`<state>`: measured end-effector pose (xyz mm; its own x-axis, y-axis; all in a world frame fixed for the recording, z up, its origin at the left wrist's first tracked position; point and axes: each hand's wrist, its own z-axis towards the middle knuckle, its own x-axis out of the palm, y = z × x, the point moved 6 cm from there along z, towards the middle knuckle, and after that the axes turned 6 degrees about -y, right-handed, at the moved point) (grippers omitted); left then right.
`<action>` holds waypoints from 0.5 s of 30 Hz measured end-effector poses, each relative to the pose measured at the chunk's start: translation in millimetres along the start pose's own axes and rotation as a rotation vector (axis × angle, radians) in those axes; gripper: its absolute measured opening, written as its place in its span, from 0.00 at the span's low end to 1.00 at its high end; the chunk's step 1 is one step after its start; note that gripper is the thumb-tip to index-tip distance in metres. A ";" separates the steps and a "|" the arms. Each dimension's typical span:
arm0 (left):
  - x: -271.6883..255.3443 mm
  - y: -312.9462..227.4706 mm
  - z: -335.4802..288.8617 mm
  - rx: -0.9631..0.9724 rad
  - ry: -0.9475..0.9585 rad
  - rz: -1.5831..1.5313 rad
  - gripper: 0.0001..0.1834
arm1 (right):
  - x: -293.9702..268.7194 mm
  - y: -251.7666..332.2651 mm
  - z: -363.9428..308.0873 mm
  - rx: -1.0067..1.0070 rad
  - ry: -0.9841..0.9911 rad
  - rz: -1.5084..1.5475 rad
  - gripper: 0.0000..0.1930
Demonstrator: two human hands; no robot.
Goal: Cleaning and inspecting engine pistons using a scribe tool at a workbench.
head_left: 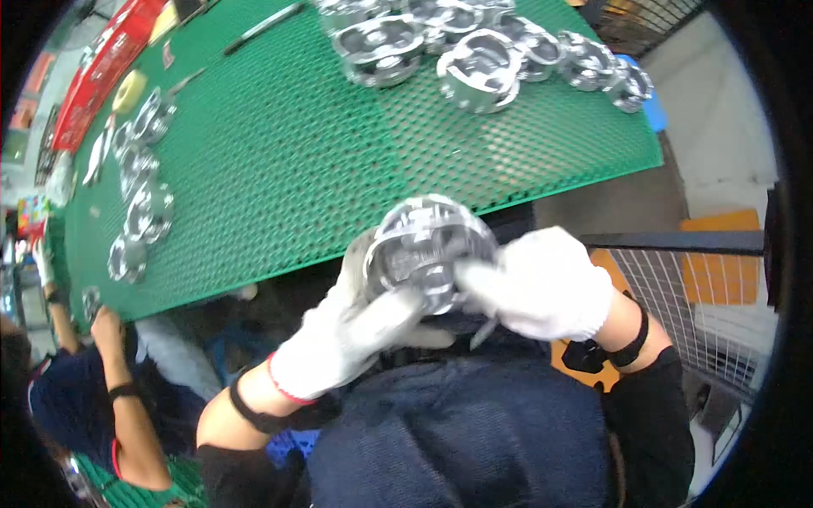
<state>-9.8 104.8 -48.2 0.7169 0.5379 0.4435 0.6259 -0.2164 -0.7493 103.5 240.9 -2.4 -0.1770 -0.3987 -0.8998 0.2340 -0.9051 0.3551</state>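
Observation:
A shiny metal piston (423,254) is held in front of my body, just off the table's near edge, its hollow side turned toward me. My left hand (351,326), in a white glove, grips it from the left with the thumb across the lower rim. From the right, my white-gloved right hand (550,284) reaches in with curled fingers at the piston's opening; motion blurs them. A thin grey pointed tool (483,333) sticks out below that hand, most of it hidden by the glove.
Several pistons (481,72) stand at the table's far right, and another row (148,212) lies on the left. The green mesh table (279,161) also bears a dark-handled tool (262,30) and a tape roll (129,91). A co-worker (93,398) sits at left; a wire-mesh barrier (686,313) stands at right.

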 end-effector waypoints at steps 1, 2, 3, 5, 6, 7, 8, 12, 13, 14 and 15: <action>-5.8 3.3 -1.2 -0.004 -0.102 0.047 0.30 | -1.1 14.8 14.3 -0.099 0.151 0.032 0.17; -8.3 0.6 -6.7 -0.007 -0.160 -0.048 0.24 | -2.9 19.3 17.3 -0.171 0.091 0.161 0.20; -21.1 1.5 -11.2 -0.003 -0.192 0.131 0.25 | -4.6 10.8 16.2 -0.128 0.072 0.345 0.22; -42.4 4.3 -23.3 0.063 -0.220 0.500 0.26 | -11.1 -8.8 16.3 0.086 0.073 0.394 0.26; -43.4 7.6 -30.4 0.018 -0.131 0.506 0.23 | -16.6 -12.8 18.9 0.060 -0.055 0.290 0.24; -38.1 2.4 -35.6 0.101 -0.066 0.729 0.22 | -9.3 -13.0 22.4 0.004 -0.001 0.201 0.22; -28.8 -0.4 -38.5 0.191 0.016 0.946 0.21 | -2.6 -12.6 23.1 -0.046 0.056 0.103 0.20; -11.7 3.2 -37.5 0.271 0.193 0.985 0.20 | 12.7 -0.6 32.8 -0.108 0.323 0.227 0.09; -9.0 1.6 -34.8 0.296 0.235 1.005 0.22 | 17.0 1.7 38.0 -0.125 0.299 0.272 0.10; -6.8 -0.4 -34.2 0.298 0.245 1.003 0.22 | 22.0 5.5 42.9 -0.148 0.337 0.260 0.12; -5.9 0.9 -32.4 0.235 0.249 1.056 0.23 | 26.3 9.4 48.6 -0.144 0.371 0.257 0.13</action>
<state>-3.5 75.1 -35.5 0.9137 -0.0102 -0.4063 -0.3910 -0.2952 -0.8718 54.6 214.8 -10.5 0.2514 -0.5037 -0.8265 0.3604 -0.7438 0.5629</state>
